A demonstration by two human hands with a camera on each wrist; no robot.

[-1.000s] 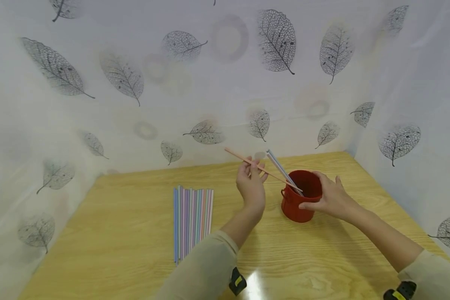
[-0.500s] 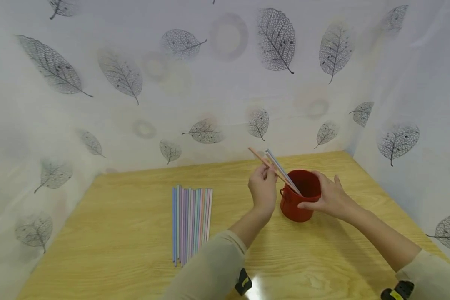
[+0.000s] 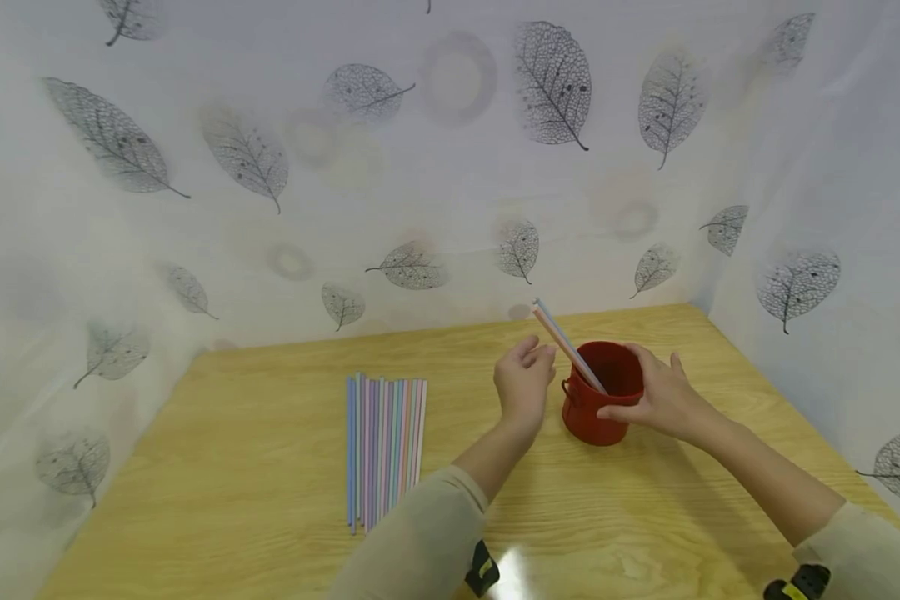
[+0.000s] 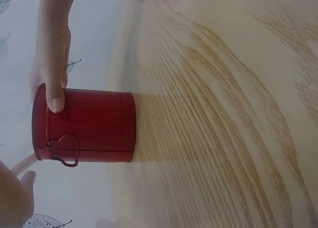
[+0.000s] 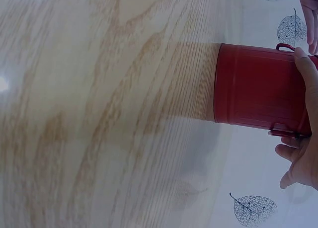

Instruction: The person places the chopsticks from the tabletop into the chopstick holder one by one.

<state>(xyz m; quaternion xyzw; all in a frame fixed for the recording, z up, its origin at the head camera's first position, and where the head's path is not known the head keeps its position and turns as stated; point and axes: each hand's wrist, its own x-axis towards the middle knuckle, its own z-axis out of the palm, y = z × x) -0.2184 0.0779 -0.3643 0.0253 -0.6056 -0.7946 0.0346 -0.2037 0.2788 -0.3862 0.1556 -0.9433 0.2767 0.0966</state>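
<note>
A small red bucket (image 3: pixel 596 427) with side handles stands upright at the right of the table. My right hand (image 3: pixel 667 396) grips its rim, the thumb on the near side; the right wrist view shows the same hand (image 5: pixel 304 161) around the red wall (image 5: pixel 261 86). Several thin straws (image 3: pixel 568 346) lean left out of the bucket, a pink-orange one in front. Just left of them my left hand (image 3: pixel 523 383) holds nothing, its fingers loosely bent. In the left wrist view, only part of that hand (image 4: pixel 15 198) shows at the edge. The straws' lower ends are hidden inside the bucket.
A row of pastel straws (image 3: pixel 381 437) lies side by side left of centre, its near end partly covered by the left sleeve (image 3: pixel 420 533). Behind the wooden table (image 3: pixel 255 450) hangs a white curtain (image 3: pixel 450 183) with a leaf print.
My left hand brought the pink-orange straw rightward into the bucket, let it go and drew slightly back. The straw now leans with the others. My right hand stayed on the bucket.
</note>
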